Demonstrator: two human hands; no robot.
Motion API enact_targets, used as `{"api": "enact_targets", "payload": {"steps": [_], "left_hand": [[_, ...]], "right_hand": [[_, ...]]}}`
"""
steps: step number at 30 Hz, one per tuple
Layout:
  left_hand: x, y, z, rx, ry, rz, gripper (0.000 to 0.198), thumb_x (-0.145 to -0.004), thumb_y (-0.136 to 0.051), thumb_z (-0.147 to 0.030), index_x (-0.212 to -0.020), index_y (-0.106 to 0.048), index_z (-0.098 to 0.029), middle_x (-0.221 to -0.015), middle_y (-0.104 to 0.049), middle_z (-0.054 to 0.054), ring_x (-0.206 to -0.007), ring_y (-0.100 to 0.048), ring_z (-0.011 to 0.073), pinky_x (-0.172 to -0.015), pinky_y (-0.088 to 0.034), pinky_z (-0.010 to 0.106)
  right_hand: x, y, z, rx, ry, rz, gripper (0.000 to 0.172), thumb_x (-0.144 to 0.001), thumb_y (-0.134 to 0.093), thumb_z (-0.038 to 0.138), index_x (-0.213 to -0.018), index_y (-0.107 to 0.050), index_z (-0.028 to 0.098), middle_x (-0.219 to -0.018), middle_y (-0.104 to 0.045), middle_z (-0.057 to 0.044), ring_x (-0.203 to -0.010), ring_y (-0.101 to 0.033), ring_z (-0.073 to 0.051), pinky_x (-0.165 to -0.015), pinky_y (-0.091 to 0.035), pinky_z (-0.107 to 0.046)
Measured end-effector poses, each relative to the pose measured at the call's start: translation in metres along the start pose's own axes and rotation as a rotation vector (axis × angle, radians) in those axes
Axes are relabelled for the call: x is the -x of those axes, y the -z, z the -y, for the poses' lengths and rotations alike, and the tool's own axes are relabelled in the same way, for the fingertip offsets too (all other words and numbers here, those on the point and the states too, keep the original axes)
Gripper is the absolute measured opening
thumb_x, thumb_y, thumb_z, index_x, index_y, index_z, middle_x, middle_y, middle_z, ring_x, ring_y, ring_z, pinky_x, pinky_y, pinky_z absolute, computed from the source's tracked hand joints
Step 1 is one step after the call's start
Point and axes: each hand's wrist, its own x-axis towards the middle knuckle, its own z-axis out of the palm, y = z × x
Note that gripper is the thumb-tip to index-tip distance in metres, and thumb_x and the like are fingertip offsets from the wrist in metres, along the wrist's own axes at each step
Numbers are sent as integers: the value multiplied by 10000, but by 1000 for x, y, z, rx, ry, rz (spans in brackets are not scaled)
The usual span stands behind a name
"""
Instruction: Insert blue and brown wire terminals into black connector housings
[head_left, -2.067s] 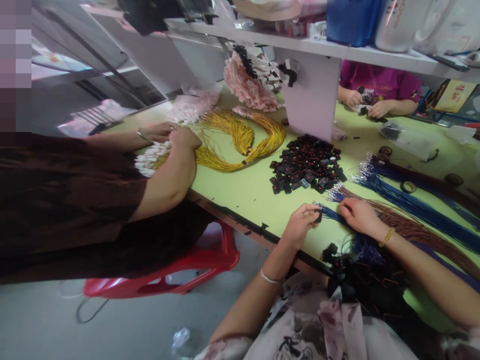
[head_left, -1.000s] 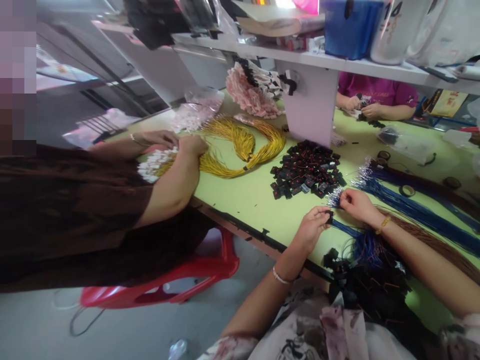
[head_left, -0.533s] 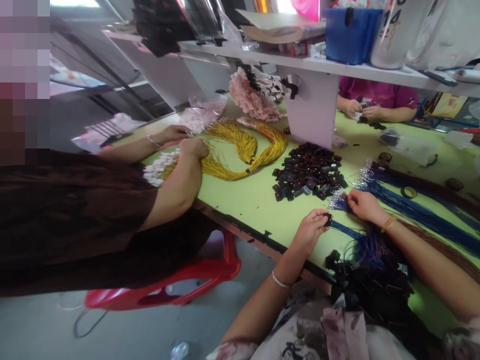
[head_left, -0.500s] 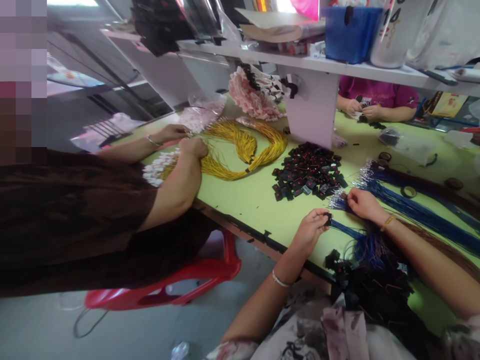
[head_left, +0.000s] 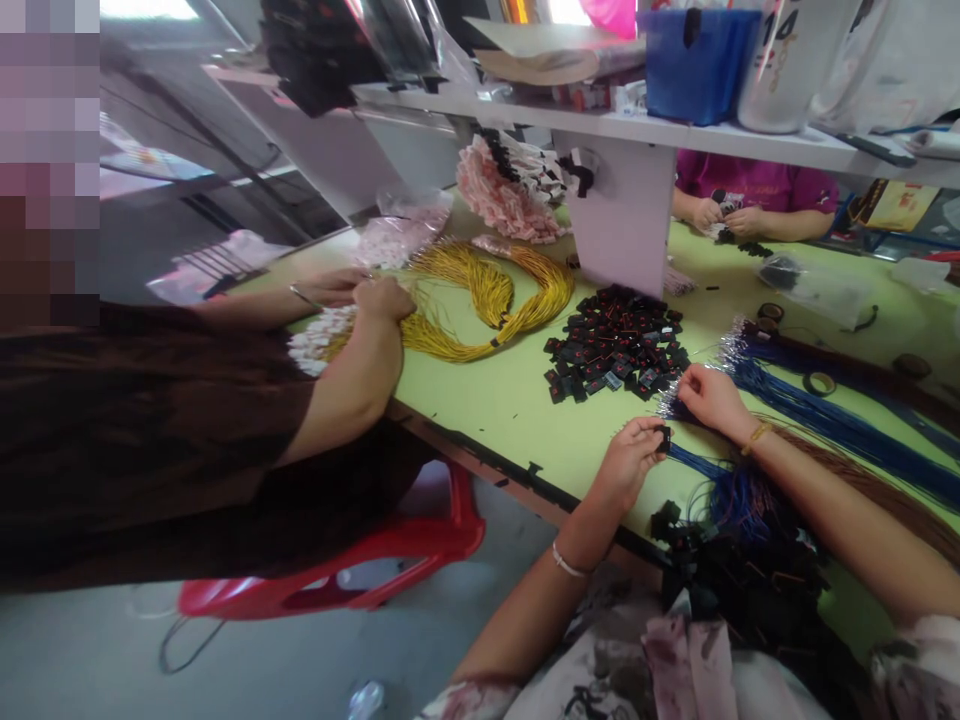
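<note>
My left hand (head_left: 628,460) pinches a small black connector (head_left: 663,438) above the green table (head_left: 495,390) near its front edge. My right hand (head_left: 709,397) is closed on the metal-tipped ends of the blue wires (head_left: 825,415), just right of the left hand. A pile of black connectors (head_left: 613,342) lies a little beyond both hands. Wired connectors (head_left: 742,560) are heaped in my lap at the table edge.
A person in brown (head_left: 150,440) sits at the left on a red chair (head_left: 337,575), with hands on yellow wires (head_left: 480,295). Another person in magenta (head_left: 750,195) works at the far side. Brown wires (head_left: 862,480), tape rolls (head_left: 817,382), a white post (head_left: 626,215) and a loaded shelf (head_left: 675,125) surround me.
My right hand moved from the table near me up to the wire tips and gripped them. My left hand stayed put with the connector. The person at the left keeps handling yellow wires.
</note>
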Motion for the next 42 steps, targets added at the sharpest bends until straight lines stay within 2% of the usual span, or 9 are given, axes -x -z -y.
{"api": "enact_targets", "payload": {"steps": [4,7,11,15,21,27,32,38,42], "left_hand": [[-1,-1,0,79,0,25,275,-646,-746,-207,-885,-622,-149,-796,-577,21,-720,-529,97,-677,-428,228],[-3,-1,0,156,14,51,251,-661,-725,-181,-886,-616,-150,-815,-575,23,-733,-534,101,-696,-426,240],[-5,-2,0,214,48,69,224,-688,-689,-149,-901,-619,-151,-841,-583,27,-748,-542,104,-711,-425,245],[-6,-2,1,234,62,94,218,-708,-659,-136,-922,-622,-146,-844,-598,39,-753,-556,115,-712,-429,250],[-4,-1,0,211,61,113,227,-712,-664,-150,-935,-624,-144,-846,-600,42,-752,-563,121,-712,-441,256],[-3,-1,1,166,26,89,251,-677,-716,-183,-910,-626,-151,-831,-597,30,-746,-556,110,-704,-443,241],[-2,-2,7,88,-21,-28,313,-605,-775,-201,-870,-615,-155,-750,-583,-5,-682,-539,84,-665,-436,216],[-1,-9,8,68,-86,-52,319,-612,-764,-214,-886,-611,-155,-774,-603,-5,-704,-546,85,-682,-435,223],[-3,-9,8,83,-75,-43,321,-608,-761,-211,-886,-612,-152,-783,-603,-2,-709,-551,88,-683,-437,229]], "right_hand": [[11,3,5,-367,79,14,137,-772,-479,262,-710,-564,174,-639,-579,7,-571,-477,-114,-558,-373,-218],[27,6,12,-487,103,47,123,-756,-503,263,-696,-559,172,-631,-561,16,-580,-471,-108,-561,-381,-211],[51,11,19,-385,115,44,93,-743,-523,226,-673,-555,174,-594,-526,28,-535,-418,-92,-518,-327,-202],[64,11,22,-238,224,-3,73,-733,-535,187,-661,-542,177,-613,-541,17,-556,-432,-99,-540,-305,-216],[68,7,21,-97,270,-5,80,-760,-511,193,-681,-521,184,-662,-565,-10,-573,-452,-115,-555,-309,-230],[69,3,20,-60,375,-10,91,-789,-487,188,-708,-529,180,-696,-580,-29,-647,-503,-137,-617,-346,-243],[68,-6,16,-175,306,4,113,-771,-500,187,-660,-516,178,-623,-526,1,-575,-448,-110,-557,-318,-227],[60,-9,16,-517,46,108,105,-724,-525,207,-626,-522,170,-559,-508,32,-509,-409,-84,-497,-324,-197],[62,-2,18,-462,112,113,104,-756,-515,199,-662,-546,165,-573,-515,32,-527,-413,-86,-510,-321,-199]]}}
